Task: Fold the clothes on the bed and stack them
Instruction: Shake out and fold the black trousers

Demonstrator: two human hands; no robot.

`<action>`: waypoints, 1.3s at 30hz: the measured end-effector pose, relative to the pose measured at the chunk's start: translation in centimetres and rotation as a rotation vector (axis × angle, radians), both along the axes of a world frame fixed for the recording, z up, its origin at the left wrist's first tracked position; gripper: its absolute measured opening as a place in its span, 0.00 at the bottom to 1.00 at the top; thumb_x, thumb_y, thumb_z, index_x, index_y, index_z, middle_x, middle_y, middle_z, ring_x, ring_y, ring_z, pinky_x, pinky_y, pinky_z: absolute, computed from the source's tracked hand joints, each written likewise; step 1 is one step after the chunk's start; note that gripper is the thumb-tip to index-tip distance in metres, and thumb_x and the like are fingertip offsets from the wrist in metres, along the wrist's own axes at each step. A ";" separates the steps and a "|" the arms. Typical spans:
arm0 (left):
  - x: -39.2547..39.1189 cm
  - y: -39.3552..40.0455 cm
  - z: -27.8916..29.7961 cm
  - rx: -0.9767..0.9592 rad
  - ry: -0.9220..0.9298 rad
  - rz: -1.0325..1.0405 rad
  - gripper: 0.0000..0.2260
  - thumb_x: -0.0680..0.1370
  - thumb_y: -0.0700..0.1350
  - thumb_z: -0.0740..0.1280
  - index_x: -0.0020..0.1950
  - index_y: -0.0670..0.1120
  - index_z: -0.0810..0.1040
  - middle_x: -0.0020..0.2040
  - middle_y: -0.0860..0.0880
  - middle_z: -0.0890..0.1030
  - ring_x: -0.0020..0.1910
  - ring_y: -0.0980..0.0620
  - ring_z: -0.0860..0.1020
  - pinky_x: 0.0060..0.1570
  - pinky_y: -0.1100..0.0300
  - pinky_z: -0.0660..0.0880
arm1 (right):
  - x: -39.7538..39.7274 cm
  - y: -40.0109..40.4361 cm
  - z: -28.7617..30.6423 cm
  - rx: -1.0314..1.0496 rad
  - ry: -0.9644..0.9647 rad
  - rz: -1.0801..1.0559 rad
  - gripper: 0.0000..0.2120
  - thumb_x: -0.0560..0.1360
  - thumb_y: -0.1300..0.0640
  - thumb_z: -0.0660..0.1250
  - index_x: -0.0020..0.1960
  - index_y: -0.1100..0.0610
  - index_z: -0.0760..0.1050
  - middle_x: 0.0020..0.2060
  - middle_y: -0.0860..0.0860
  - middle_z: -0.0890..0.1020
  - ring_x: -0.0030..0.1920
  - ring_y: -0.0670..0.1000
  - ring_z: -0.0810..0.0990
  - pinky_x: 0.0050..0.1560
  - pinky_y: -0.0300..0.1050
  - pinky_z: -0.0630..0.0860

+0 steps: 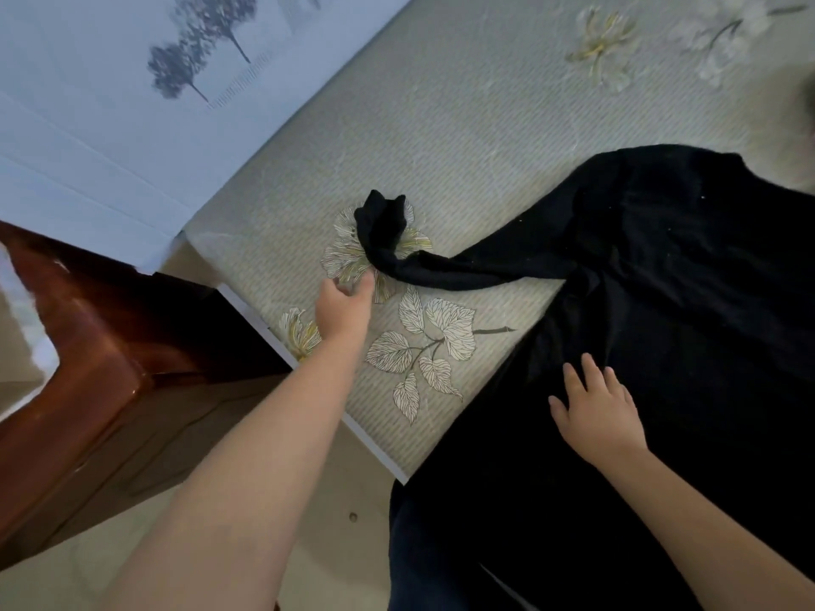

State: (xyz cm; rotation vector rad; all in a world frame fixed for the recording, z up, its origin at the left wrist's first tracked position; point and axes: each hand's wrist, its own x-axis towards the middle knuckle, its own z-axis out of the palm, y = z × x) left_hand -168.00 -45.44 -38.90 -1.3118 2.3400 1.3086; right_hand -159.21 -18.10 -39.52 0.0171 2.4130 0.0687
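A large black garment (670,275) lies spread over the right side of the bed (463,125), with its lower part hanging over the bed's edge. One long sleeve (397,253) stretches out to the left and ends in a crumpled curl. My left hand (344,306) reaches toward that sleeve, fingers apart, just below and beside it, holding nothing. My right hand (595,407) rests flat on the garment's body with its fingers spread.
The bed cover is pale green with printed leaves and flowers (423,346). A brown wooden piece of furniture (101,368) stands left of the bed's corner. A pale wall with a tree print (198,50) runs behind. A beige floor (330,544) lies below.
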 end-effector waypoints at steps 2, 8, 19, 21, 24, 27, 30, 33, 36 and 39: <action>-3.0 -0.1 -0.4 -0.089 0.041 -0.018 0.27 0.72 0.59 0.66 0.64 0.44 0.69 0.60 0.45 0.74 0.59 0.46 0.73 0.55 0.56 0.68 | -0.7 -0.3 0.0 0.020 0.009 0.020 0.27 0.79 0.44 0.50 0.74 0.55 0.52 0.75 0.56 0.52 0.73 0.59 0.55 0.70 0.49 0.58; -8.4 0.6 -0.7 -0.013 -0.066 -0.041 0.13 0.74 0.50 0.67 0.52 0.42 0.76 0.47 0.48 0.79 0.50 0.46 0.77 0.43 0.58 0.71 | -1.2 -1.1 0.0 0.078 -0.008 0.030 0.30 0.78 0.42 0.50 0.74 0.57 0.52 0.74 0.57 0.54 0.72 0.61 0.58 0.67 0.48 0.64; -13.5 14.8 11.9 0.564 0.600 -0.071 0.11 0.79 0.42 0.59 0.39 0.53 0.74 0.41 0.52 0.77 0.49 0.48 0.77 0.59 0.47 0.73 | 0.2 6.9 5.2 -0.547 0.127 -0.643 0.20 0.79 0.56 0.59 0.70 0.58 0.65 0.71 0.51 0.64 0.71 0.49 0.63 0.68 0.39 0.59; -13.4 22.1 14.5 0.662 0.651 -0.286 0.07 0.79 0.41 0.60 0.45 0.49 0.76 0.46 0.51 0.78 0.53 0.48 0.76 0.61 0.47 0.72 | 1.9 9.9 7.1 -0.531 0.230 -0.801 0.19 0.78 0.58 0.59 0.69 0.59 0.67 0.69 0.53 0.68 0.69 0.51 0.65 0.68 0.42 0.60; -9.6 32.4 15.8 0.682 0.560 -0.844 0.11 0.78 0.41 0.61 0.59 0.40 0.75 0.51 0.49 0.77 0.53 0.54 0.75 0.56 0.65 0.72 | 5.6 14.7 9.1 -0.483 0.355 -1.043 0.17 0.78 0.62 0.60 0.66 0.63 0.70 0.65 0.58 0.72 0.65 0.57 0.70 0.65 0.48 0.65; -3.2 38.5 13.4 0.673 0.149 -1.434 0.15 0.78 0.41 0.63 0.64 0.39 0.72 0.61 0.43 0.76 0.59 0.52 0.74 0.53 0.72 0.69 | 9.9 18.6 9.3 -0.422 0.387 -1.252 0.15 0.78 0.64 0.58 0.64 0.67 0.71 0.60 0.62 0.76 0.61 0.61 0.74 0.57 0.50 0.68; 0.0 38.6 9.2 0.337 0.006 -1.760 0.17 0.79 0.44 0.62 0.67 0.43 0.70 0.65 0.44 0.73 0.64 0.48 0.72 0.59 0.62 0.67 | 12.7 19.9 7.7 -0.390 0.387 -1.339 0.14 0.78 0.64 0.58 0.62 0.67 0.73 0.57 0.62 0.78 0.58 0.60 0.76 0.55 0.49 0.69; -0.1 34.9 5.4 -0.122 0.080 -1.776 0.19 0.78 0.45 0.62 0.69 0.46 0.67 0.69 0.48 0.69 0.68 0.50 0.66 0.64 0.59 0.64 | 12.8 20.3 5.8 -0.364 0.438 -1.312 0.13 0.78 0.63 0.60 0.59 0.65 0.75 0.54 0.60 0.80 0.56 0.58 0.77 0.54 0.45 0.70; -1.3 30.7 2.7 -0.475 0.237 -1.625 0.23 0.76 0.43 0.64 0.71 0.45 0.64 0.70 0.45 0.65 0.70 0.48 0.61 0.68 0.56 0.60 | 10.6 22.0 4.6 -0.350 0.587 -1.298 0.12 0.77 0.63 0.61 0.58 0.64 0.77 0.51 0.59 0.81 0.53 0.57 0.78 0.50 0.41 0.68; -2.9 28.3 1.3 -0.647 0.194 -1.558 0.27 0.75 0.43 0.66 0.72 0.43 0.61 0.71 0.41 0.62 0.71 0.44 0.58 0.69 0.52 0.59 | 6.7 24.6 4.0 -0.365 0.717 -1.310 0.15 0.76 0.62 0.62 0.62 0.64 0.73 0.55 0.61 0.79 0.57 0.57 0.76 0.55 0.44 0.69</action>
